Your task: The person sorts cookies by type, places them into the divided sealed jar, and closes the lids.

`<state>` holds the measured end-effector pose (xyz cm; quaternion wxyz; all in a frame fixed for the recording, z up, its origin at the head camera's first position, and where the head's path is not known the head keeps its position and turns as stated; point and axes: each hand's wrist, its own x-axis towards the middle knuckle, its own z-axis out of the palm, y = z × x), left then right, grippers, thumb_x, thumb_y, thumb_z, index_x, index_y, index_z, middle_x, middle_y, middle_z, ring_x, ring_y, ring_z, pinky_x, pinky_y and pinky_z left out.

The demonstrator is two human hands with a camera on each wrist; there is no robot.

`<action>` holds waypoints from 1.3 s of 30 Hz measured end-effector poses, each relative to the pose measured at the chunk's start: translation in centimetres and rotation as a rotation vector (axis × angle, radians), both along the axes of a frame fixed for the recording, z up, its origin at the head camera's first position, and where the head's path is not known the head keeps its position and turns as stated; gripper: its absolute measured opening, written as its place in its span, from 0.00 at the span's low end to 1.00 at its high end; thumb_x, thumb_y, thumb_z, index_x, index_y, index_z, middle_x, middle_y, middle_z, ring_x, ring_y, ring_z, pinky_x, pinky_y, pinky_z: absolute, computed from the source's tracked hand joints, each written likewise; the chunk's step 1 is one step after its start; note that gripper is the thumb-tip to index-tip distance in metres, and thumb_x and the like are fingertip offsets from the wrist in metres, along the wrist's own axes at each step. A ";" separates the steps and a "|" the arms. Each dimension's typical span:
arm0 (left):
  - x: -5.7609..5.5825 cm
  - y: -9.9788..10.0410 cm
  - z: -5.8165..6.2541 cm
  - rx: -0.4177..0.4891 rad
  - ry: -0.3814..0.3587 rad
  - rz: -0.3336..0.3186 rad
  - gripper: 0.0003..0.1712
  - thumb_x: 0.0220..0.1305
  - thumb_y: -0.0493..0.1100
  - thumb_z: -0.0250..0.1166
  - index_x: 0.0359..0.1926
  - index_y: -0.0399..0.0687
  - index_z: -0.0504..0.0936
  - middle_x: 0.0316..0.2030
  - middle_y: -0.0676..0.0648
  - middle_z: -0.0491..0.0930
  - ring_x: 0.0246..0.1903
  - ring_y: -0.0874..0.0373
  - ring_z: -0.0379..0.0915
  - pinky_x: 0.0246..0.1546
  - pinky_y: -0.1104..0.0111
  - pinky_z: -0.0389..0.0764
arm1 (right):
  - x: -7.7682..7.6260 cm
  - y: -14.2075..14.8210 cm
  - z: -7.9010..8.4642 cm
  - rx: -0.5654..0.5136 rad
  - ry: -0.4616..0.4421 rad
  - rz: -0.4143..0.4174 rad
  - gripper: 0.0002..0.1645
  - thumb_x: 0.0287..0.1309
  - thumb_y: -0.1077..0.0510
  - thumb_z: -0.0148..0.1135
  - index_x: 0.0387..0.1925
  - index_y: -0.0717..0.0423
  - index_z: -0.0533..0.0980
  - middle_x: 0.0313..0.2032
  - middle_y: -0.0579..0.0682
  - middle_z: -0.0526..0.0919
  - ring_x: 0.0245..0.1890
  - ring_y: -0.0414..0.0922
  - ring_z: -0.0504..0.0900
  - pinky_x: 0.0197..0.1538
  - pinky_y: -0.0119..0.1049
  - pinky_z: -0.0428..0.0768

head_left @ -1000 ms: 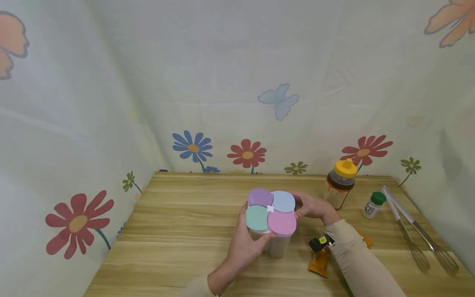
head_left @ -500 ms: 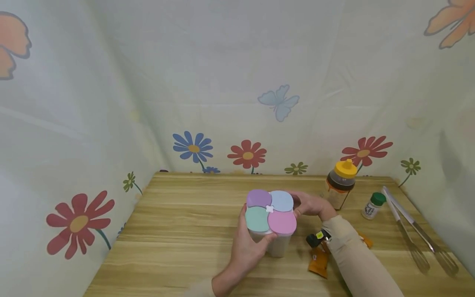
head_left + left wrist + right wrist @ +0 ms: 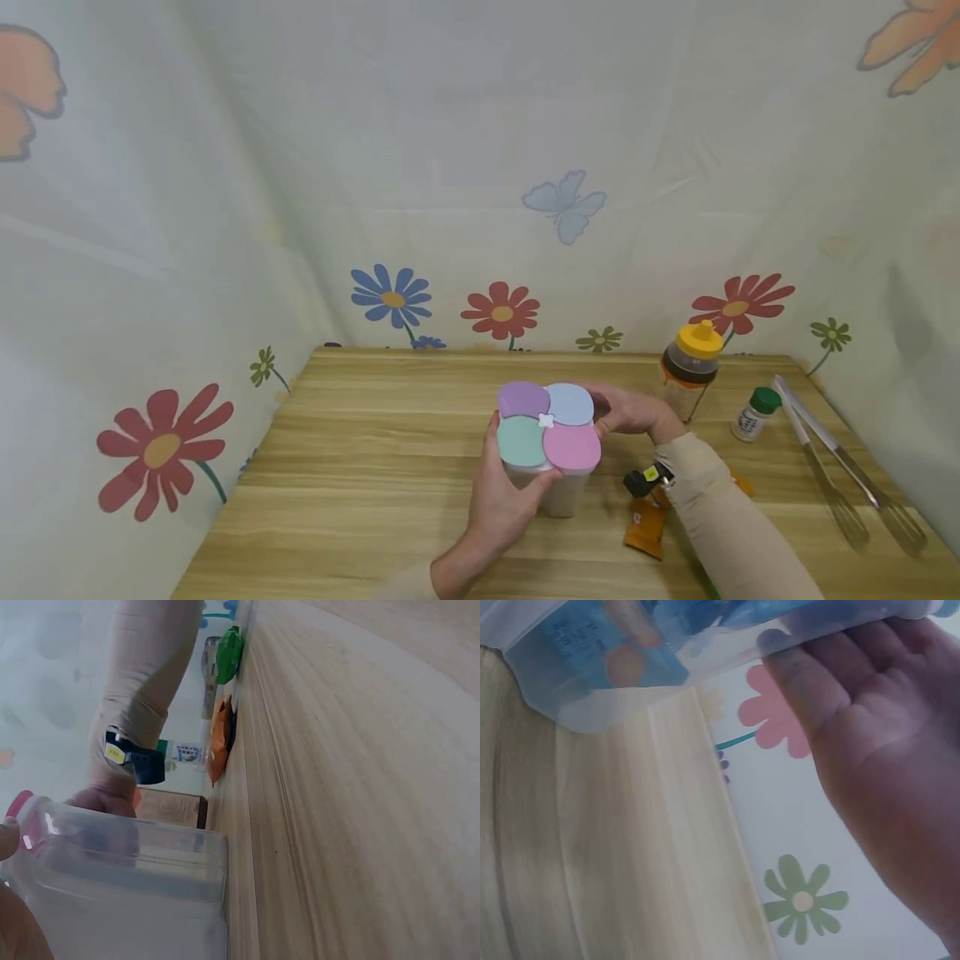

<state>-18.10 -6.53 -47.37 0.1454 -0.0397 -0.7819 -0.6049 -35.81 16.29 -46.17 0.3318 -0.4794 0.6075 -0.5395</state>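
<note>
A clear plastic storage container (image 3: 564,500) stands on the wooden table, topped by four petal-shaped lids (image 3: 546,422) in purple, blue, green and pink. My left hand (image 3: 501,504) grips its left side, the thumb across the front just below the pink lid. From the right, my right hand (image 3: 633,414) holds the back corner; its fingers are largely hidden behind the container in the head view. Through the clear wall, the right wrist view shows a blue packet (image 3: 607,652) inside. In the left wrist view the container's base (image 3: 221,885) is right at the tabletop.
Behind the right hand stands a squeeze bottle (image 3: 690,375) with a yellow cap. A small green-capped jar (image 3: 752,417) and long metal utensils (image 3: 847,475) lie farther right. An orange packet (image 3: 645,529) is beside the right sleeve, and a green packet (image 3: 229,655) lies beyond it.
Both hands keep their hold on the container. Only a slight shift of the left wrist shows; the lids and the things around stay in place.
</note>
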 end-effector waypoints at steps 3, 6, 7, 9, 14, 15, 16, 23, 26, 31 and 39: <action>0.0 0.1 0.1 0.010 -0.017 -0.003 0.66 0.44 0.58 0.78 0.75 0.43 0.47 0.70 0.47 0.63 0.68 0.55 0.60 0.70 0.54 0.58 | 0.4 0.5 0.3 0.012 0.052 -0.043 0.52 0.54 0.46 0.71 0.68 0.71 0.56 0.61 0.46 0.74 0.60 0.43 0.74 0.62 0.37 0.72; -0.1 0.0 0.2 0.021 -0.039 0.002 0.67 0.44 0.58 0.78 0.75 0.43 0.48 0.70 0.46 0.62 0.69 0.53 0.59 0.70 0.52 0.57 | 0.9 0.7 0.5 0.020 0.092 -0.097 0.48 0.55 0.48 0.70 0.67 0.69 0.59 0.61 0.47 0.74 0.60 0.43 0.74 0.62 0.36 0.72; -0.1 0.0 0.2 0.026 -0.043 0.000 0.67 0.43 0.58 0.78 0.75 0.44 0.48 0.71 0.46 0.61 0.69 0.53 0.59 0.70 0.51 0.56 | 1.1 0.8 0.5 0.027 0.106 -0.116 0.47 0.56 0.50 0.70 0.67 0.69 0.60 0.61 0.48 0.75 0.60 0.42 0.74 0.62 0.36 0.73; -0.1 -0.1 0.2 0.034 -0.045 -0.002 0.67 0.43 0.58 0.79 0.75 0.44 0.48 0.71 0.46 0.60 0.70 0.52 0.57 0.70 0.51 0.55 | 1.4 0.9 0.7 0.040 0.126 -0.148 0.44 0.56 0.52 0.69 0.67 0.68 0.60 0.62 0.51 0.74 0.61 0.43 0.74 0.62 0.36 0.73; -0.1 -0.4 -0.1 0.041 -0.019 -0.011 0.67 0.44 0.59 0.78 0.76 0.45 0.47 0.72 0.47 0.58 0.71 0.53 0.55 0.71 0.51 0.54 | 2.1 1.0 1.1 0.076 0.155 -0.234 0.42 0.57 0.55 0.69 0.68 0.64 0.62 0.62 0.60 0.73 0.60 0.41 0.75 0.62 0.38 0.73; -0.2 -0.4 -0.1 0.042 -0.010 -0.016 0.66 0.45 0.58 0.78 0.76 0.45 0.47 0.72 0.47 0.58 0.71 0.52 0.55 0.71 0.50 0.54 | 2.2 1.0 1.1 0.080 0.157 -0.252 0.41 0.57 0.55 0.69 0.68 0.63 0.63 0.63 0.61 0.73 0.60 0.40 0.75 0.62 0.38 0.73; -0.2 -0.5 0.0 0.038 -0.004 -0.018 0.66 0.45 0.58 0.78 0.75 0.45 0.47 0.72 0.47 0.58 0.71 0.52 0.55 0.70 0.50 0.54 | 2.3 1.1 1.1 0.077 0.166 -0.267 0.41 0.57 0.55 0.68 0.68 0.63 0.63 0.63 0.62 0.72 0.60 0.39 0.75 0.62 0.38 0.73; 0.1 -1.5 0.5 0.026 -0.008 -0.039 0.66 0.45 0.58 0.78 0.76 0.47 0.47 0.75 0.46 0.50 0.74 0.48 0.47 0.70 0.47 0.53 | 3.3 1.9 0.8 0.076 0.195 -0.355 0.38 0.60 0.62 0.65 0.69 0.64 0.61 0.65 0.65 0.69 0.62 0.38 0.74 0.62 0.49 0.73; 0.1 -2.1 0.7 -0.004 0.036 -0.041 0.62 0.48 0.58 0.76 0.75 0.46 0.50 0.75 0.47 0.50 0.74 0.47 0.46 0.69 0.44 0.52 | 3.6 2.2 0.6 0.098 0.200 -0.403 0.37 0.60 0.62 0.64 0.69 0.61 0.62 0.65 0.62 0.70 0.62 0.41 0.74 0.61 0.58 0.70; 0.1 -2.9 1.3 -0.073 0.163 -0.040 0.51 0.52 0.56 0.75 0.71 0.45 0.61 0.73 0.50 0.56 0.73 0.50 0.51 0.69 0.44 0.54 | 4.2 2.5 0.4 0.132 0.316 -0.453 0.31 0.61 0.61 0.65 0.64 0.59 0.69 0.59 0.58 0.77 0.58 0.52 0.78 0.58 0.59 0.73; 0.0 -3.1 1.5 -0.126 0.282 -0.070 0.37 0.54 0.51 0.74 0.61 0.42 0.71 0.66 0.48 0.68 0.68 0.53 0.62 0.66 0.48 0.63 | 5.6 3.6 -0.2 0.221 0.445 -0.508 0.26 0.61 0.57 0.65 0.59 0.60 0.73 0.54 0.57 0.80 0.53 0.56 0.80 0.55 0.51 0.78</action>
